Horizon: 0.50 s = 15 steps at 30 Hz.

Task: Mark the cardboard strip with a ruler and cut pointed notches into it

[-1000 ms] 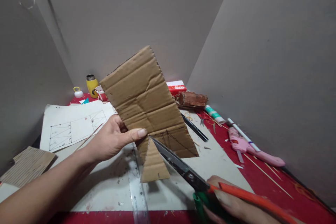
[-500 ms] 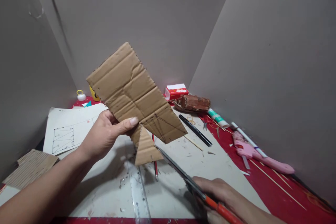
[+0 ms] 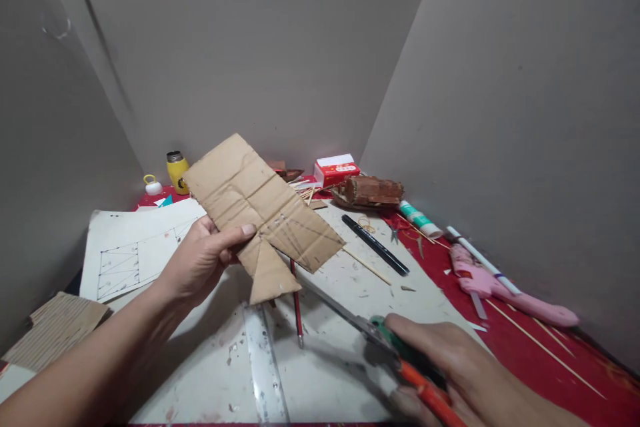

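Over the counter point(image 3: 320, 403), the cardboard point(image 3: 265, 180) is held up at a tilt, its drawn lines facing the viewer. At its 8 o'clock, the left hand point(image 3: 203, 257) keeps its grip clamped on the edge, thumb in front. Off at 4 o'clock, the right hand point(image 3: 443, 350) has its grip wrapped round the handles of the scissors point(image 3: 373, 333), blades pointing toward 10 o'clock; whether their tips touch the cardboard, I cannot tell. A red pencil point(image 3: 297, 313) lies at 5 o'clock, a clear ruler point(image 3: 267, 367) at 6.

Yellow bottle point(image 3: 178, 175), red-and-white box point(image 3: 337, 173), and a green-and-white tube point(image 3: 421, 219), perhaps glue.
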### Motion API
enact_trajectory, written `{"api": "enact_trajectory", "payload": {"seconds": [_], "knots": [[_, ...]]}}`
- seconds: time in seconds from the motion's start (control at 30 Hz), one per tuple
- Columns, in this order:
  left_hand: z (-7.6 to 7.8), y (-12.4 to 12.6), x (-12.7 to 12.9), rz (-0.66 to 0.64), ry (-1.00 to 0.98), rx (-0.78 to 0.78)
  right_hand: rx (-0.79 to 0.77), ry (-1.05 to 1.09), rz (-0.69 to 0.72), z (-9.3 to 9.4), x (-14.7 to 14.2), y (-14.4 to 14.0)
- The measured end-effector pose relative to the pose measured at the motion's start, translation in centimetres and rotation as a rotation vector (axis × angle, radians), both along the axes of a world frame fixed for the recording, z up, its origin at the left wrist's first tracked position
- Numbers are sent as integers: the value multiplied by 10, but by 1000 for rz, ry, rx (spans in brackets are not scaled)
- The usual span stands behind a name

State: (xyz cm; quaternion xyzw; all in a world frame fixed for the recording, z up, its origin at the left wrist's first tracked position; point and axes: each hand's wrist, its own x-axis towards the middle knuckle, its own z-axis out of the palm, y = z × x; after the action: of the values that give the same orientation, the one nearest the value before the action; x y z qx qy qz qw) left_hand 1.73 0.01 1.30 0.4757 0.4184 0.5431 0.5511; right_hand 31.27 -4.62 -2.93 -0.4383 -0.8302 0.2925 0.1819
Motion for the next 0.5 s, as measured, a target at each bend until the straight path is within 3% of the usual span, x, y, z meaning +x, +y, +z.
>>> {"api": "enact_trajectory", "payload": {"seconds": [0.1,0.27,0.37,0.5], "knots": [[-1,-1,1,122,-17,-12,-4,80,-10,6,0,1],[-1,-9,4,168,124,87,-131,123,-9,11,-3,1],[-2,-12,5,159,196,137,-167,122,-20,9,-3,1],[-5,-12,5,67,164,62,-184,74,-36,8,-2,3]]}}
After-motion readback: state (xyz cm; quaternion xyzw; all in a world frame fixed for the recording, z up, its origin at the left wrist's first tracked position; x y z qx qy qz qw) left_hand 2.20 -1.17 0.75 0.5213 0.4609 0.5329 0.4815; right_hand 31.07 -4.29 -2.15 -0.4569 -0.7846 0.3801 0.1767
